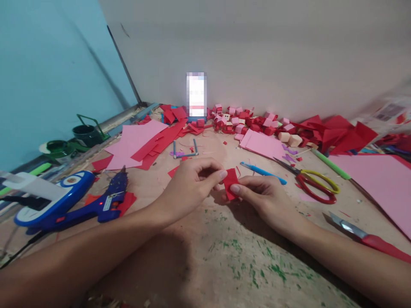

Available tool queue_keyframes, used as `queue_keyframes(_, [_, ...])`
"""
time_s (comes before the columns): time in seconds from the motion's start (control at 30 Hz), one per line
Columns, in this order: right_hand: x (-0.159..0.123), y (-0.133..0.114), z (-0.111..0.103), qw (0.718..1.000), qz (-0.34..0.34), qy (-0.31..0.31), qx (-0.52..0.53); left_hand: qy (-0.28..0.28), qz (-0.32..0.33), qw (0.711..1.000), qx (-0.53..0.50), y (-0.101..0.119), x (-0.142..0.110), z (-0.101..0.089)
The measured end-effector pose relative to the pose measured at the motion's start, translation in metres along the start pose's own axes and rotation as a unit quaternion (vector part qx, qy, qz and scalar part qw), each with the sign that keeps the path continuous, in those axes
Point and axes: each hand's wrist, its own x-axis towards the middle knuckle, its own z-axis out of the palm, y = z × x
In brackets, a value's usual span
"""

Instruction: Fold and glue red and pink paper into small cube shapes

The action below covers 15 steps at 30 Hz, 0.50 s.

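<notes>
A small red paper rectangle is held up over the middle of the table between both hands. My left hand pinches its upper left edge between thumb and fingers. Lower on the same piece, the thumb of my right hand presses against its right side, the fingers curled behind. Just beyond the right hand lies a blue pen. Scissors with red and yellow handles rest farther right. A cutter knife with a red handle lies beside the right forearm.
On the left sit a blue glue gun and a blue-and-white power strip. Pink sheets and red strips lie behind. Several small paper-covered cubes are heaped against the wall, near a lit phone. More pink paper lies right.
</notes>
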Motion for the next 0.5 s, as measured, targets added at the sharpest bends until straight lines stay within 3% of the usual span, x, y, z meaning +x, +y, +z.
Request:
queue_keyframes(0.17, [0.0003,-0.0002,-0.0005,1.000,-0.002,0.005,-0.001,-0.029,-0.030,0.998,-0.050,-0.0007,0.0007,0.0016])
queue_keyframes(0.27, [0.0007,0.0008,-0.0008,1.000,0.009,0.005,-0.007,-0.018,-0.024,0.999,-0.042,-0.0010,0.0014,0.0014])
queue_keyframes(0.5, [0.0007,0.0020,0.0004,0.997,0.027,-0.026,0.070,-0.023,-0.060,0.993,-0.094,-0.0038,0.0034,0.0006])
